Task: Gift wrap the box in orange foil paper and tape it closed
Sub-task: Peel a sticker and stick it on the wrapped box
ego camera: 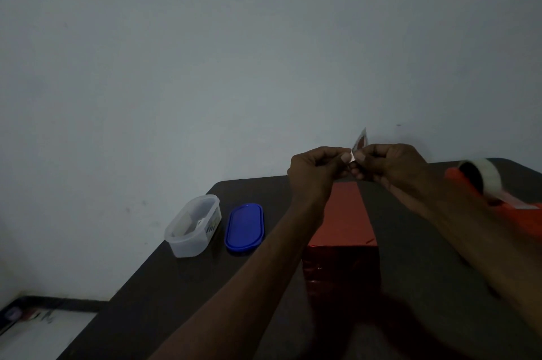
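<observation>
While the foil-wrapped box (341, 230) sits below, left hand (315, 167) and right hand (390, 164) pinch what looks like a tape strip (359, 144).

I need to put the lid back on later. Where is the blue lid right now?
In the head view, the blue lid lies flat on the dark table, left of the forearms, beside the clear plastic container.

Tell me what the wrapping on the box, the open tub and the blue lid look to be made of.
Wrapping on the box: seemingly metallic foil paper, orange-red and glossy; its top reflects light like a mirror, with sharp creases.
Tub: likely translucent plastic, frosted; contents show dimly through its wall.
Blue lid: probably opaque moulded plastic, smooth with a raised rim and a soft sheen.
</observation>
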`<action>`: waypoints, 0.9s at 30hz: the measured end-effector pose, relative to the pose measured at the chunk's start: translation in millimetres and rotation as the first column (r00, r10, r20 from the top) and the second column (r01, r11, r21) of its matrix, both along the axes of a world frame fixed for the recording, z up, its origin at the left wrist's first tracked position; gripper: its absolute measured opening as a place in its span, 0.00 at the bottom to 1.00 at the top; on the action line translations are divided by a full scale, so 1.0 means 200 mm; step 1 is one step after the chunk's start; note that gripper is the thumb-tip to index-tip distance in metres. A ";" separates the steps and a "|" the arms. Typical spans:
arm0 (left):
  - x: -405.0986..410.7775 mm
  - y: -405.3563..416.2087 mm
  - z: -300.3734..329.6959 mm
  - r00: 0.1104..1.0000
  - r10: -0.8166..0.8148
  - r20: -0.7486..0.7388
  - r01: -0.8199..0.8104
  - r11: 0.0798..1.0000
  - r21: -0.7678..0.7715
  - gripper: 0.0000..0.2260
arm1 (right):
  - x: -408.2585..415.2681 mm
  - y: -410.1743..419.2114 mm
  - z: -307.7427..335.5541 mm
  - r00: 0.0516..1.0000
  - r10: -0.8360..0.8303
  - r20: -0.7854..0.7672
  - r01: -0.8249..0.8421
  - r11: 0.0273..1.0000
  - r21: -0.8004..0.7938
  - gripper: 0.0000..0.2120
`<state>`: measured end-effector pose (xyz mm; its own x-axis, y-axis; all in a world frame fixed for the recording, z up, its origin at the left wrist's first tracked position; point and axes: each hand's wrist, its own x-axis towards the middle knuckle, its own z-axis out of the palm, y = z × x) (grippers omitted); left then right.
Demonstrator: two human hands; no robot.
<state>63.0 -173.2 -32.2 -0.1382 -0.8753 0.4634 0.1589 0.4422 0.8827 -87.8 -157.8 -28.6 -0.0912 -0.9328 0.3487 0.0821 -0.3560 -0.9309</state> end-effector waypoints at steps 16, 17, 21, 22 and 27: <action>-0.02 0.01 0.00 0.999 -0.029 -0.015 0.030 0.999 0.044 0.06 | 0.01 -0.01 -0.01 0.987 -0.133 -0.086 0.129 0.990 -0.051 0.05; -0.02 0.01 0.00 0.999 -0.032 -0.013 0.032 0.999 0.041 0.06 | 0.00 0.00 -0.01 0.987 -0.134 -0.090 0.130 0.990 -0.054 0.05; -0.02 0.01 0.00 0.999 -0.044 -0.011 0.044 0.998 0.037 0.07 | 0.00 0.01 -0.01 0.986 -0.135 -0.096 0.129 0.989 -0.066 0.07; -0.02 0.00 0.00 0.999 -0.048 -0.009 0.049 0.998 0.036 0.07 | -0.01 0.01 -0.01 0.986 -0.138 -0.097 0.131 0.989 -0.069 0.07; 0.00 0.00 0.01 0.990 -0.141 -0.012 0.142 0.988 0.068 0.10 | -0.02 0.02 0.00 0.980 -0.158 -0.125 0.150 0.986 -0.065 0.06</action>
